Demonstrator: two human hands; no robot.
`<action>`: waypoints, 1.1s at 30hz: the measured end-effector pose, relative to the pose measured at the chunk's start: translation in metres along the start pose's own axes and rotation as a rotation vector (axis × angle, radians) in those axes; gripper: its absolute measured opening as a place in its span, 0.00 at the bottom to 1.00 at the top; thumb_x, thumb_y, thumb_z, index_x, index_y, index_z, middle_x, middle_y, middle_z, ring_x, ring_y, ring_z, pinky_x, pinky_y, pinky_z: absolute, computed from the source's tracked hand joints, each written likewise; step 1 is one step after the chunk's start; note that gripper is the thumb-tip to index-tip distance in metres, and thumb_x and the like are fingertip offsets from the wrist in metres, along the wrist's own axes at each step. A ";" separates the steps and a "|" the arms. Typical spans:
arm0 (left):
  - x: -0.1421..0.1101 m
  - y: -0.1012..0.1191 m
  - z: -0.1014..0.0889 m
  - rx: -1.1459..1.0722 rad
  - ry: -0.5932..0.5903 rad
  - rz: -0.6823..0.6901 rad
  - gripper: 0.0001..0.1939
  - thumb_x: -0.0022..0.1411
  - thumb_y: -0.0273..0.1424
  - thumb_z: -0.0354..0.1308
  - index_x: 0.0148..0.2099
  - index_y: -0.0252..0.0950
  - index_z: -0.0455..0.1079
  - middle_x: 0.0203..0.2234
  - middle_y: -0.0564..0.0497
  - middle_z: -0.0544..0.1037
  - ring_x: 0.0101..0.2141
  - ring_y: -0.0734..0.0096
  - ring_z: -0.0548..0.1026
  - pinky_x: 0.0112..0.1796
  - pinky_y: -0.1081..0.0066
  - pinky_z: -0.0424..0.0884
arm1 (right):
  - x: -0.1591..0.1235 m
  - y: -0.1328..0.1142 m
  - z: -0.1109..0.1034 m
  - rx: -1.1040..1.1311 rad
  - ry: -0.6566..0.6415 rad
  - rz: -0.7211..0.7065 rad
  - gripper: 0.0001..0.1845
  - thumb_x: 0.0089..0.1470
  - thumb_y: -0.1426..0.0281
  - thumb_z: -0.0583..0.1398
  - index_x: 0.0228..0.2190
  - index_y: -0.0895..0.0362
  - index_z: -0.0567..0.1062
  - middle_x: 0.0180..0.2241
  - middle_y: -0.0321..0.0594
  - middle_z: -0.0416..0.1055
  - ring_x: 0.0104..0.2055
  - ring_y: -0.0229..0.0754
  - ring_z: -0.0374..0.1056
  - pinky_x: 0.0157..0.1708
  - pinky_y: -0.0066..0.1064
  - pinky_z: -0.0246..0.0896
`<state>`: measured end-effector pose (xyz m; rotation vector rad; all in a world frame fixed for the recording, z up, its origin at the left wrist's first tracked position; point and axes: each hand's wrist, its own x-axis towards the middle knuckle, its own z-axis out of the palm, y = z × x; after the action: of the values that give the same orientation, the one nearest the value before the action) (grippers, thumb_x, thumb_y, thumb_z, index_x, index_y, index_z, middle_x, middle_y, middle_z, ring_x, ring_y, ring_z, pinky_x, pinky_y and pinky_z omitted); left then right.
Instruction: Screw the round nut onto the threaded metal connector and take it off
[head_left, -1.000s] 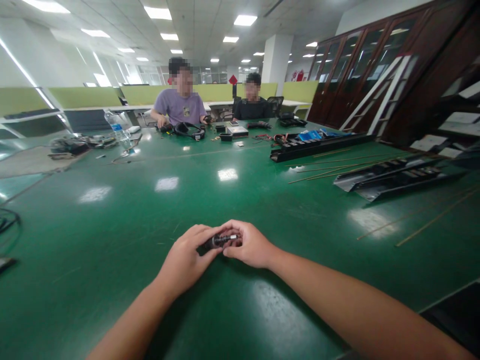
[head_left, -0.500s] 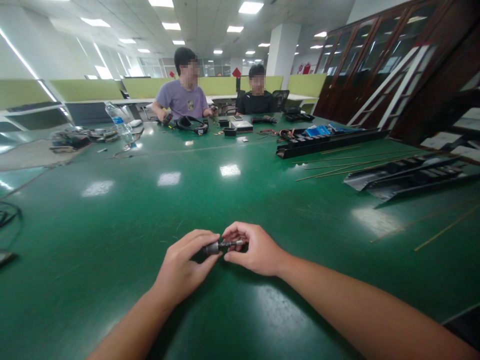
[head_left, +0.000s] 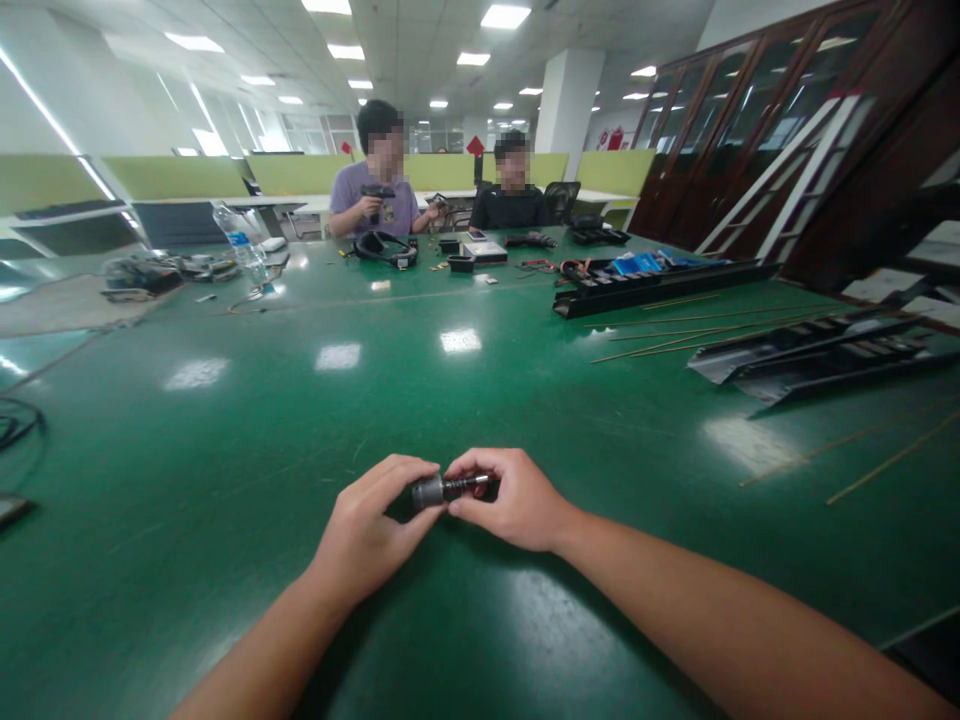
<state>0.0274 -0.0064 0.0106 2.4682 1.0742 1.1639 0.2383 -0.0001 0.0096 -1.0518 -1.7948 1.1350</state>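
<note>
A dark grey metal cylinder with a spring-wound shaft (head_left: 429, 491) lies crosswise between my hands, its thin silver-tipped end pointing right. My left hand (head_left: 371, 515) pinches the cylinder between thumb and fingers. Around the spring and shaft curl the fingers of my right hand (head_left: 517, 500), with the thumb below and the fingertips above, close to the cylinder's rim. How firmly the right fingers press on it is partly hidden. Both hands are just over the green table (head_left: 300, 420).
Black metal channels (head_left: 825, 350) and thin rods (head_left: 675, 340) lie on the right. Across the table sit two people, one holding a cordless drill (head_left: 375, 192). A bottle (head_left: 241, 245), black goggles-like gear (head_left: 384, 249) and small boxes (head_left: 460, 264) stand there. Cables (head_left: 19, 425) lie at left.
The cylinder has turned slightly, showing more of its side, and the right fingers have closed nearer around the spring. Across the table, the person in purple has raised a drill.
</note>
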 end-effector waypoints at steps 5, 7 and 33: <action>0.000 -0.002 0.002 -0.036 0.010 -0.002 0.11 0.59 0.26 0.65 0.45 0.37 0.72 0.38 0.49 0.77 0.40 0.71 0.77 0.42 0.73 0.73 | 0.000 0.001 0.001 -0.033 0.025 -0.030 0.09 0.48 0.73 0.65 0.35 0.59 0.81 0.29 0.37 0.76 0.30 0.39 0.70 0.31 0.27 0.62; 0.000 -0.002 0.002 -0.038 0.014 -0.002 0.11 0.59 0.26 0.65 0.44 0.37 0.73 0.39 0.49 0.77 0.40 0.72 0.77 0.42 0.74 0.73 | 0.000 0.001 0.001 -0.040 0.040 -0.038 0.09 0.48 0.72 0.65 0.35 0.59 0.81 0.29 0.37 0.77 0.30 0.39 0.70 0.31 0.27 0.62; 0.001 0.002 0.002 -0.009 0.018 -0.008 0.10 0.59 0.26 0.65 0.43 0.37 0.73 0.37 0.50 0.77 0.39 0.73 0.76 0.41 0.75 0.73 | 0.001 0.003 0.000 -0.033 0.035 0.007 0.08 0.50 0.70 0.66 0.35 0.58 0.83 0.30 0.38 0.79 0.32 0.40 0.72 0.32 0.28 0.63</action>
<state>0.0298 -0.0068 0.0106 2.4488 1.0797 1.1890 0.2382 0.0018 0.0071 -1.0917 -1.7896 1.0880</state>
